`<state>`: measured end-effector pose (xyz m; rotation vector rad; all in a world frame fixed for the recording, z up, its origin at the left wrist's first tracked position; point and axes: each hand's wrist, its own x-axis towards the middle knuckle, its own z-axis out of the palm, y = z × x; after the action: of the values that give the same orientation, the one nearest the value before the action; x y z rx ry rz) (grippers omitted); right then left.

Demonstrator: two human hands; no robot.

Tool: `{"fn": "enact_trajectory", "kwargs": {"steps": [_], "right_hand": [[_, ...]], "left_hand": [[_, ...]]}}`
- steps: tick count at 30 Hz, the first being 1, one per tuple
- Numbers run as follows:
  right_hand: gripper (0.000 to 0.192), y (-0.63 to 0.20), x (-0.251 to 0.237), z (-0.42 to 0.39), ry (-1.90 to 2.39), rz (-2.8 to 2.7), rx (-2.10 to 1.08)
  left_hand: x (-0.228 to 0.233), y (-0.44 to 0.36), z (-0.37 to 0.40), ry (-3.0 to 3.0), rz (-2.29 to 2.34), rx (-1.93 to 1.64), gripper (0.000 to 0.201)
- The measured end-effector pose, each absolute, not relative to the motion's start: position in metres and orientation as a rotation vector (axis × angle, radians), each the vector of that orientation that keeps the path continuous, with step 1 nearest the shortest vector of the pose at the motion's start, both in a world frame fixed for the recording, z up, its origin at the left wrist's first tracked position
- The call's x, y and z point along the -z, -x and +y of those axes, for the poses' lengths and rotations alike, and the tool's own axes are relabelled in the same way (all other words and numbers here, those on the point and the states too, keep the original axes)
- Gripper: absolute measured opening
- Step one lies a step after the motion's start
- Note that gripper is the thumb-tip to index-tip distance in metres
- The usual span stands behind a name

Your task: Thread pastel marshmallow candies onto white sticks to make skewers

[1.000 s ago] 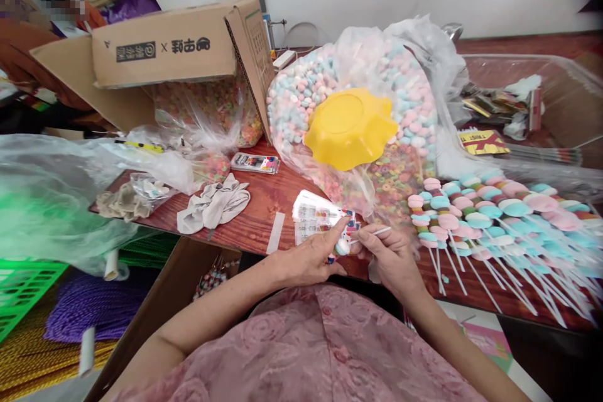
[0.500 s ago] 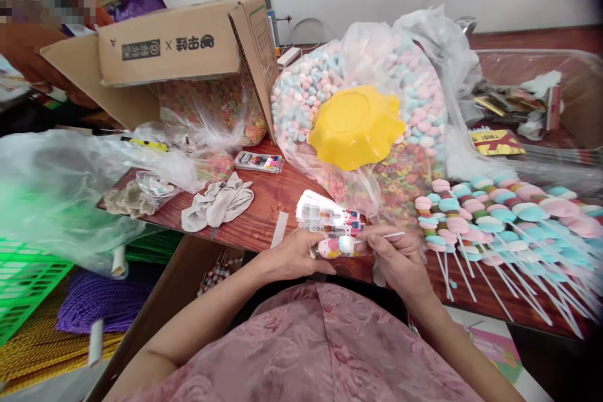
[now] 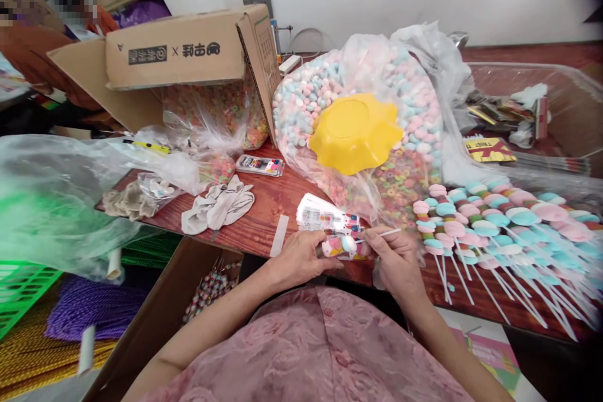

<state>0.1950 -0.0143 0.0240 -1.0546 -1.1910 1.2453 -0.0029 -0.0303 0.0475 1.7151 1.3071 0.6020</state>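
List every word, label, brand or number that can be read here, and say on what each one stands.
"X": between two printed logos on the cardboard box; the logos are not legible.
"TWIST": perhaps, on the yellow packet; blurred, not certain.
Small print on the card stack by the left hand and right hand: too small to read.
Flat case: print too small to read.

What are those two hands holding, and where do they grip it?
One candy skewer: the left hand grips the candy end, the right hand pinches its white stick.
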Motion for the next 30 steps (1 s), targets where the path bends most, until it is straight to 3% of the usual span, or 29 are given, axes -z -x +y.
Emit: {"fn": "enact_trajectory", "kwargs": {"steps": [5, 11, 17, 23, 30], "right_hand": [[0.029, -0.182, -0.032, -0.021, 1.073, -1.311, -1.17], [0.023, -0.159, -0.028, -0.032, 1.072, -1.328, -1.256], [0.014, -0.181, -0.041, -0.015, 1.029, -1.272, -1.176], [0.02, -0.196, -0.063, 0.001, 1.045, -1.415, -1.037], [0.022, -0.181, -0.06, 0.002, 0.982, -1.52, -1.08]], "left_hand": [[-0.045, -0.002, -0.033, -1.886, 1.416, -0.574, 0.034], [-0.048, -0.009, -0.032, -1.886, 1.397, -0.552, 0.019], [-0.062, -0.008, -0.032, -1.577, 1.183, -0.705, 0.033], [-0.057, 0.002, -0.027, -0.892, 0.839, -0.702, 0.047], [-0.048, -0.01, -0.031, -0.712, 0.974, -0.915, 0.037]]}}
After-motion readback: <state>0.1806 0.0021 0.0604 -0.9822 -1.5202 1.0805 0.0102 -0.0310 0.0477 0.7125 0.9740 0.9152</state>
